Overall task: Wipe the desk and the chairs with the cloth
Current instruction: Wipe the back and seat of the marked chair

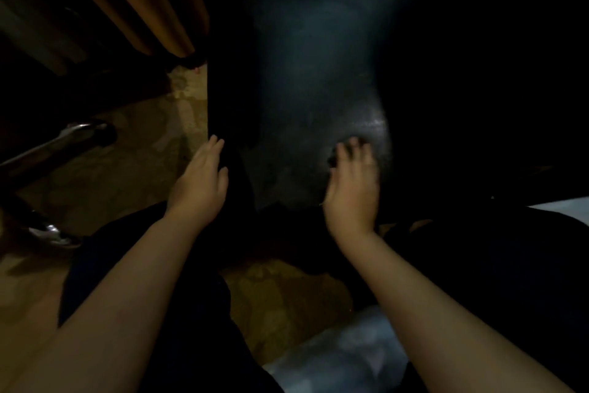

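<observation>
Left hand (200,179), fingers straight, rests on chair seat's (312,74) left edge. Right hand (353,185), fingers spread, presses dark cloth (332,160) beneath them, near front edge.

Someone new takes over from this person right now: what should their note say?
Left hand: open, flat against the left edge of the dark padded chair seat.
Right hand: fingers spread, pressing the seat's near part. A dark patch at its fingertips may be the cloth, too dim to tell.
Done: unclear how much is wiped.
To do: rest of this chair; desk not in view.
</observation>
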Available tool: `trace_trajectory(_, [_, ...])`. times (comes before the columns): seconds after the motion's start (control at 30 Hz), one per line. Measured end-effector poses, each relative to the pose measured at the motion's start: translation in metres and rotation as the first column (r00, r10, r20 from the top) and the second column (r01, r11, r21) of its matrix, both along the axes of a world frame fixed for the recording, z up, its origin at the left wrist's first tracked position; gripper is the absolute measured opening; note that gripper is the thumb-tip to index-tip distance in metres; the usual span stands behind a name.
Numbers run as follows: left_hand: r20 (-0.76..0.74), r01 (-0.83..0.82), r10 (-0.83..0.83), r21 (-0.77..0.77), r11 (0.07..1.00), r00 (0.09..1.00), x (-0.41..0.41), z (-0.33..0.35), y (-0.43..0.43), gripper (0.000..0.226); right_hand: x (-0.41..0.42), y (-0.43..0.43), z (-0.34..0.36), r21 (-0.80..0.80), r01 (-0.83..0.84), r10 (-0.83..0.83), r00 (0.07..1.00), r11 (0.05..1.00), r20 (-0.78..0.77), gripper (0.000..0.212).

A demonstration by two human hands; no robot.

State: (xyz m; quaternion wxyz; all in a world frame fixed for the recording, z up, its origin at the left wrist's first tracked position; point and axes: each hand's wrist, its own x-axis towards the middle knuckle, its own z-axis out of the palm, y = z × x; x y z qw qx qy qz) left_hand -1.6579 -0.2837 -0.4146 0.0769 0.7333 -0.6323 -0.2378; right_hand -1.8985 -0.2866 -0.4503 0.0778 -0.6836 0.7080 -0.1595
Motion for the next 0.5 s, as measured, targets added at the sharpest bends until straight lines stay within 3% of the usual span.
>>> trace_trajectory(0.07, [0.072, 0.022, -0.023, 0.022, 1.000, 0.997, 0.004, 0.000, 0.001, 0.053, 0.050, 0.006, 0.004, -0.001, -0.276, 0.275, 0.961, 0.961, -0.039, 0.049])
trace_trajectory(0.1, [0.112, 0.016, -0.016, 0.005, 1.000, 0.994, 0.005, 0.000, -0.001, 0.054, 0.073, 0.008, 0.008, 0.004, -0.439, 0.438, 0.896, 0.898, -0.068, 0.050])
trace_trajectory(0.17, [0.118, -0.069, 0.075, -0.049, 0.996, 0.990, 0.004, 0.002, -0.006, 0.055, 0.106, 0.007, 0.015, 0.110, -0.745, 0.751, 0.639, 0.658, -0.167, 0.049])
trace_trajectory(0.23, [0.066, -0.187, 0.192, -0.068, 0.980, 0.979, 0.003, 0.006, -0.011, 0.054, 0.119, 0.001, 0.020, 0.273, -0.850, 0.889, 0.399, 0.451, -0.225, 0.050])
trace_trajectory(0.27, [0.049, -0.215, 0.219, -0.072, 0.974, 0.975, 0.004, 0.006, -0.012, 0.053, 0.118, -0.003, 0.023, 0.288, -0.860, 0.902, 0.364, 0.421, -0.234, 0.050])
trace_trajectory(0.3, [0.042, -0.218, 0.221, -0.070, 0.973, 0.974, 0.006, 0.006, -0.013, 0.052, 0.114, -0.005, 0.023, 0.242, -0.865, 0.893, 0.392, 0.439, -0.219, 0.049])
trace_trajectory(0.37, [0.034, -0.194, 0.196, -0.059, 0.979, 0.980, 0.012, 0.002, -0.015, 0.050, 0.090, -0.009, 0.020, 0.122, -0.819, 0.828, 0.553, 0.560, -0.090, 0.047])
trace_trajectory(0.5, [-0.037, -0.163, 0.162, -0.036, 0.986, 0.986, 0.010, 0.000, -0.016, 0.045, 0.002, -0.009, 0.012, 0.003, -0.406, 0.405, 0.913, 0.914, 0.051, 0.045])
